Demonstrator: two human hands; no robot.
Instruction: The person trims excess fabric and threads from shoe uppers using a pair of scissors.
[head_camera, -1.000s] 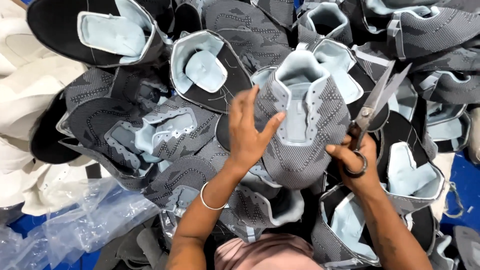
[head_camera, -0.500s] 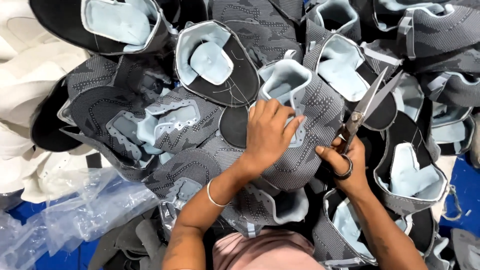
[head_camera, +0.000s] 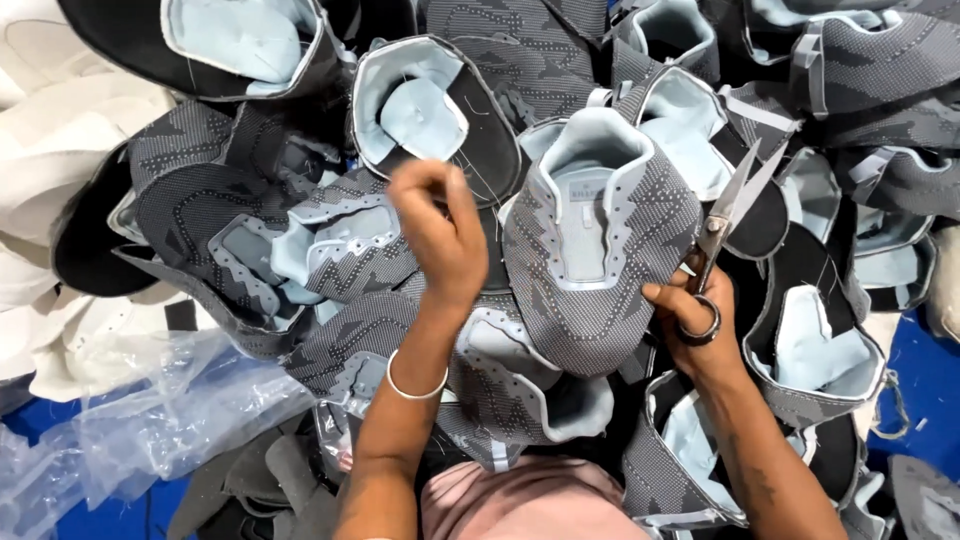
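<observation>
Holding a pair of scissors (head_camera: 722, 235) with blades parted and pointing up, the right hand (head_camera: 690, 320) had a finger through one ring while its thumb pressed on the edge of a grey knitted shoe upper (head_camera: 590, 260) with pale blue lining. That upper lay in the middle of a heap of similar shoe uppers (head_camera: 250, 230), just left of the scissors. The left hand (head_camera: 440, 235), a metal bangle (head_camera: 415, 385) on its wrist, hung raised beside the upper without touching it, fingers (head_camera: 425, 190) bunched together; whether they pinched anything could not be told. Clear plastic wrap (head_camera: 170, 410) lay at the lower left
</observation>
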